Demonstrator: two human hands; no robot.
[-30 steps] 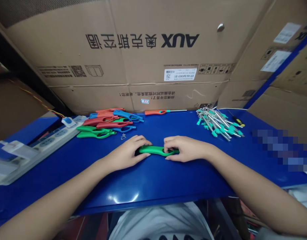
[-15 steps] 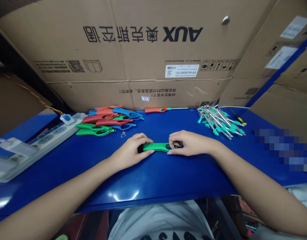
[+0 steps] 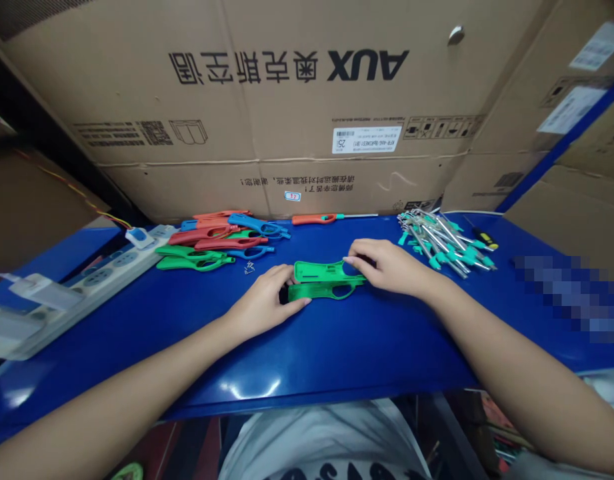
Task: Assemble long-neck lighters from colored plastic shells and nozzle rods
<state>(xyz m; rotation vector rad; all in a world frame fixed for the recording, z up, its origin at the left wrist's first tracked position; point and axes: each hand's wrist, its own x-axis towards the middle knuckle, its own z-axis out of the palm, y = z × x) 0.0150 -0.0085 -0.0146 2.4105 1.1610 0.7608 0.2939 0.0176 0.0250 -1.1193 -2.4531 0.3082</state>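
Note:
Two green lighter handle halves lie side by side in the middle of the blue table. The far half (image 3: 317,272) shows its hollow, ribbed inside; the near half (image 3: 311,291) has a trigger opening at its right end. My left hand (image 3: 261,300) grips the left end of the near half, fingers behind and thumb in front, with its fingertips close to the far half. At the right end, my right hand (image 3: 384,265) pinches the far half between thumb and fingers.
Red, blue and green handles (image 3: 217,243) are heaped at the back left, beside small metal clips (image 3: 249,268) and a white power strip (image 3: 94,280). An orange lighter (image 3: 314,219) lies along the cardboard wall (image 3: 287,147). Metal rods with teal ends (image 3: 444,243) and a screwdriver (image 3: 484,239) are at right.
The green handle has come apart into two halves. My right hand has moved up and away with the far half, while my left hand stays at the left end.

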